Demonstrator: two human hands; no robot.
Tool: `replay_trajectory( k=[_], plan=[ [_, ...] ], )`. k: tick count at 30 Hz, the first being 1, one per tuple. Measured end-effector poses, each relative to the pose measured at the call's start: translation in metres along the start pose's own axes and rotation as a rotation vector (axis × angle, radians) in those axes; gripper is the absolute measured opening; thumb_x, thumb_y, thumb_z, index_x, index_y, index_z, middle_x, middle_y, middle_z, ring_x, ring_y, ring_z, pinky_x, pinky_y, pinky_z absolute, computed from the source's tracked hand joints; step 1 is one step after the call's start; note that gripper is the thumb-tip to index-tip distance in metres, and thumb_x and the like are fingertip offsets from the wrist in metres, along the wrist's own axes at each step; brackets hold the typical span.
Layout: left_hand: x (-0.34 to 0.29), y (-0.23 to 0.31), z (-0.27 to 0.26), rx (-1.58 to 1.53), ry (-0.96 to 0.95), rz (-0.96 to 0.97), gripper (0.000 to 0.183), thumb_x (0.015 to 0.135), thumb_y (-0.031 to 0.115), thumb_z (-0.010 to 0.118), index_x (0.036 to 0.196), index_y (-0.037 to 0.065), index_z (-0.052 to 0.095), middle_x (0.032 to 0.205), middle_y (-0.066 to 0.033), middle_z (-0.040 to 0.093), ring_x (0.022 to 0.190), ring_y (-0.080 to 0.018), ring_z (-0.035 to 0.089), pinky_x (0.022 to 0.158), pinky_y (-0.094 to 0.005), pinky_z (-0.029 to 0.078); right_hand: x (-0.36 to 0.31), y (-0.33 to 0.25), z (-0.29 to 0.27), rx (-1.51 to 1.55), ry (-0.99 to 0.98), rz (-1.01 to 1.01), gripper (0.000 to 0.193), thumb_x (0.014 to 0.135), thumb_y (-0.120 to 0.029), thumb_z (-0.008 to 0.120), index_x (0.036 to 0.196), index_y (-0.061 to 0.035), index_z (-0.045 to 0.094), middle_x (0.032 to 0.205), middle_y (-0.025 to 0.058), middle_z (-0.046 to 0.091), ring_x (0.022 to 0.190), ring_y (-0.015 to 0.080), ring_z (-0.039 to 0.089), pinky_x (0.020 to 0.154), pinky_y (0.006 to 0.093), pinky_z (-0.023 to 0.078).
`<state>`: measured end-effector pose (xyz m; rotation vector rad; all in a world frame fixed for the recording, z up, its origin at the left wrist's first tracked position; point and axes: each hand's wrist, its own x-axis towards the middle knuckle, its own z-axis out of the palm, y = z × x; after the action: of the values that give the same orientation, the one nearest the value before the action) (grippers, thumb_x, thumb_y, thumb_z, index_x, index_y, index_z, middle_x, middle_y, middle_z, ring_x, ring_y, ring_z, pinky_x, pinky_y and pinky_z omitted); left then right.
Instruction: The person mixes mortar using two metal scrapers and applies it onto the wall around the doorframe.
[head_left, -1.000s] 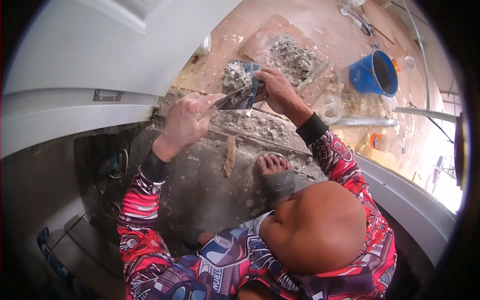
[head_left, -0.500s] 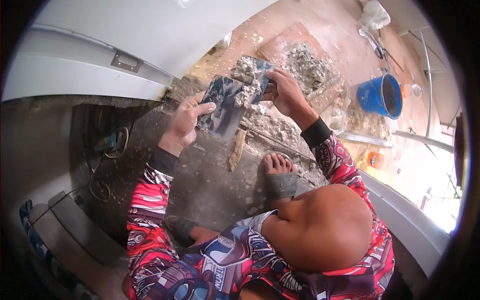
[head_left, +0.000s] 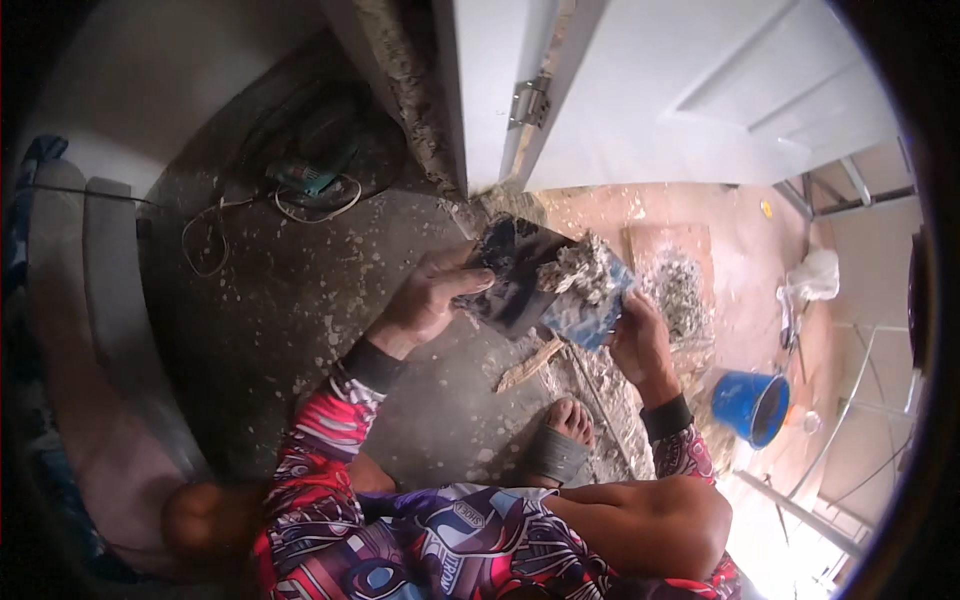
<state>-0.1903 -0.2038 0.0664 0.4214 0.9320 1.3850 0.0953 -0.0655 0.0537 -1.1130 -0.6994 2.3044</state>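
My left hand (head_left: 425, 302) grips the edge of a dark, smeared flat plate (head_left: 515, 272), thumb on top. A second flat plate (head_left: 586, 324), bluish and mottled, is pinched at its right edge by my right hand (head_left: 643, 345). The two plates meet or overlap in the middle; exactly how they touch is hard to tell. A lump of wet grey mortar (head_left: 583, 268) sits on the bluish plate, close to the dark one. Both plates are held above the floor, near the foot of a white door frame.
A white hinged door (head_left: 740, 95) stands beyond the plates. Farther right are a board (head_left: 640, 243) bearing a mortar heap (head_left: 679, 300), and a blue bucket (head_left: 742, 405). A wood strip (head_left: 530, 366) lies near my foot. At left, a green corded power tool (head_left: 305, 178) rests on the floor.
The view has swung left, bringing more of the floor and power tool into sight. The plates are tilted differently, and the mortar now lies in a more gathered lump on the bluish plate.
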Motion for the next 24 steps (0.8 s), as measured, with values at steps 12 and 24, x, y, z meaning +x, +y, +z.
replay_trajectory(
  k=[12,24],
  plan=[
    [-0.039,0.066,-0.040,0.246,0.056,-0.063,0.029,0.089,0.006,0.060,0.116,-0.005,0.065,0.099,-0.0033,0.071,0.084,-0.0053,0.063,0.078,-0.0213,0.050,0.022,0.007,0.078,0.102,-0.090,-0.005,0.030,0.106,-0.017,0.038,0.130,-0.0030,0.049,0.110,0.0096,0.067,0.086,0.0201,0.070,0.067,0.0360,0.060],
    [-0.043,0.075,-0.050,0.261,-0.048,-0.162,0.038,0.088,0.013,0.062,0.123,-0.002,0.063,0.104,-0.0046,0.072,0.092,-0.0089,0.065,0.086,-0.0242,0.049,0.032,0.020,0.033,0.234,-0.396,-0.043,0.031,0.105,-0.018,0.039,0.131,-0.0053,0.051,0.119,0.0074,0.065,0.103,0.0192,0.066,0.082,0.0349,0.056]
  ],
)
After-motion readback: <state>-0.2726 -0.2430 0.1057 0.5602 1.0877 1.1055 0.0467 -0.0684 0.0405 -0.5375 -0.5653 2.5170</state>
